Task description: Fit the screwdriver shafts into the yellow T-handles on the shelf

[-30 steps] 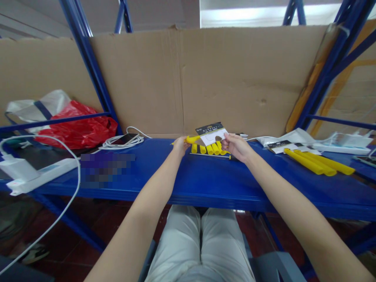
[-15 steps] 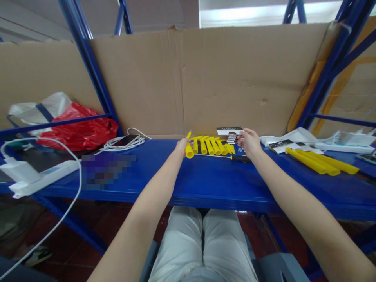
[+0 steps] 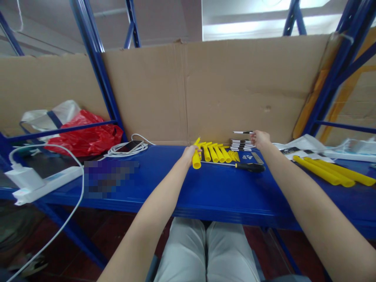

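Note:
My left hand is closed around a yellow tube at the left end of a row of similar yellow tubes. Pinched in my right hand is a thin black-and-white card, seen nearly edge-on. Below that card lies a stack of black-and-white cards, with a gap between. Small yellow pieces lie at the right end of the row, beside a dark blue printed packet. In front of them rests a screwdriver with a black handle.
Several longer yellow tubes lie at the right by black-and-white cards. Along the back of the blue table stands a cardboard panel. At the left are a white power strip, a coiled white cable and a red bag.
The card in my right hand has turned from showing its face to nearly edge-on, and stands above the stack. My left hand keeps its hold on the yellow tube. The view has shifted slightly.

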`<state>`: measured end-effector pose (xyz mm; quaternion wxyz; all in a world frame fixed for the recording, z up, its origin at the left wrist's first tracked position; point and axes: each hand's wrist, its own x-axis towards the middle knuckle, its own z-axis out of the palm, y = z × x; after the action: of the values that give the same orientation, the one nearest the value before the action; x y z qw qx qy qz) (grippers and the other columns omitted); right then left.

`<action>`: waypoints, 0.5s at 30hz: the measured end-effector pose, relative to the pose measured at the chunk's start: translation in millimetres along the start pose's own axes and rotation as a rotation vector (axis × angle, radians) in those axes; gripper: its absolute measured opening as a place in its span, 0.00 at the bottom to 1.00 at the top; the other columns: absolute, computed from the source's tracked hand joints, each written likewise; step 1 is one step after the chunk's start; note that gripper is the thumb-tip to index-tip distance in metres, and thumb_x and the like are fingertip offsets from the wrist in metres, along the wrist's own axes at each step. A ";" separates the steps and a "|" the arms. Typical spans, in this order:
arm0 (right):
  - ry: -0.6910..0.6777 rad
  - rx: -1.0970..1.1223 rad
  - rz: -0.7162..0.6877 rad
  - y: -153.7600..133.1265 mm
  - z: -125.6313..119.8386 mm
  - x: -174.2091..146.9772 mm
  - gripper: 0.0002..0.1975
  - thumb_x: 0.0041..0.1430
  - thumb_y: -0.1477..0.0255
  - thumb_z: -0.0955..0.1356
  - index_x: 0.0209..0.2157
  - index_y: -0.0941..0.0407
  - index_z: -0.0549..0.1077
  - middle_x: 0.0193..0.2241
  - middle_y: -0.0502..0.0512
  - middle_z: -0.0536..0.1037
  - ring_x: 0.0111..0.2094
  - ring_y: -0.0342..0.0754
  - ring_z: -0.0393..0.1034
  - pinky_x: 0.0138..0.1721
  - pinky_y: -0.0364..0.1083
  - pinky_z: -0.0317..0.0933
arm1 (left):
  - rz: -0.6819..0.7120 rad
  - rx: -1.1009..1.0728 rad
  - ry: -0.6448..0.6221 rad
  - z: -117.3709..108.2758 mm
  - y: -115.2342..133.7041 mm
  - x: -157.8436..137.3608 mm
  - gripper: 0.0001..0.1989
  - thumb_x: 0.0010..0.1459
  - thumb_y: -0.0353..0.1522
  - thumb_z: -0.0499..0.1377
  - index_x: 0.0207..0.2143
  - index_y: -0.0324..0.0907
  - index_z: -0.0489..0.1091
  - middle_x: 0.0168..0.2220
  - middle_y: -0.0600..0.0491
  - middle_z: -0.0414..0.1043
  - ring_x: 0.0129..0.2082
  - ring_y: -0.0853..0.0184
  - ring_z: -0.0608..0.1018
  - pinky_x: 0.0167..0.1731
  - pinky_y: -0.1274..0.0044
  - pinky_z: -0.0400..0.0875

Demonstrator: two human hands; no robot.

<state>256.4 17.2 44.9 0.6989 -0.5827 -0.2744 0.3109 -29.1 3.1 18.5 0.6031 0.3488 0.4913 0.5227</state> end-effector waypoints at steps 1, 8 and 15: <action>-0.006 -0.010 0.017 1.9 0.3 3.4 0.10 0.56 0.82 0.66 0.27 0.54 0.63 0.16 0.44 0.65 0.15 0.38 0.57 0.17 0.38 0.53 | 0.002 0.005 -0.003 -0.2 0.2 0.1 0.19 0.60 0.20 0.53 0.53 0.30 0.69 0.19 0.54 0.70 0.10 0.73 0.63 0.12 0.81 0.60; -0.098 -0.117 0.116 21.2 -10.9 20.7 0.08 0.56 0.78 0.65 0.32 0.51 0.62 0.22 0.48 0.70 0.23 0.46 0.69 0.25 0.44 0.64 | -0.006 -0.030 -0.026 -0.9 -0.1 3.5 0.19 0.60 0.21 0.53 0.54 0.31 0.68 0.20 0.53 0.71 0.11 0.72 0.64 0.14 0.80 0.62; -0.099 -0.211 0.002 23.6 -25.0 14.0 0.11 0.49 0.79 0.69 0.31 0.53 0.64 0.22 0.49 0.71 0.22 0.46 0.68 0.24 0.44 0.63 | -0.009 -0.037 -0.068 -1.1 -1.7 9.3 0.17 0.60 0.21 0.53 0.51 0.33 0.68 0.22 0.53 0.72 0.10 0.72 0.63 0.12 0.80 0.59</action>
<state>281.6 14.7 17.7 0.6191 -0.6371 -0.3391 0.3094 -30.0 11.8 14.6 0.6282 0.3527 0.4624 0.5169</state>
